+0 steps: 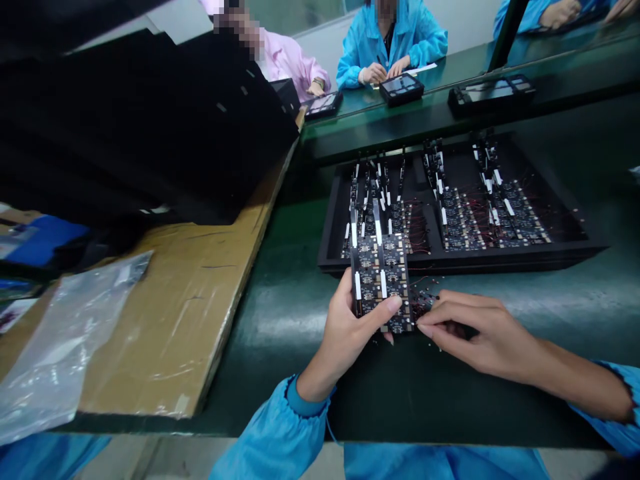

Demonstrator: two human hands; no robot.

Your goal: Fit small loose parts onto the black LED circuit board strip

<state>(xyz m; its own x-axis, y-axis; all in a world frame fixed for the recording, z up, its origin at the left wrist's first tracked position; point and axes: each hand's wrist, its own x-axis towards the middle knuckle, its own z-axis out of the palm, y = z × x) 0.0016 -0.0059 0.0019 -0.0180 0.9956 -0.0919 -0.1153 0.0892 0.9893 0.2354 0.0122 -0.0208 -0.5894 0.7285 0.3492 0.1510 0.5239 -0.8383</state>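
Note:
My left hand [353, 330] grips a black circuit board panel [381, 277], its thumb lying across the lower part. White strips run along the panel's face. At the panel's right edge, my right hand [473, 330] pinches with thumb and forefinger beside thin dark red wires [423, 305]; whether a wire is between the fingertips is too small to make out. Just beyond my hands stands a black tray [460, 263] holding several more panels [457, 217] in rows, with red wires trailing from them.
At left, a brown cardboard sheet [200, 300] bears a clear plastic bag [75, 340] and large black boxes [150, 127]. Black cases [401, 89] line the far ledge of the green table [280, 333]. Across it sit people in blue [395, 47] and pink [290, 60].

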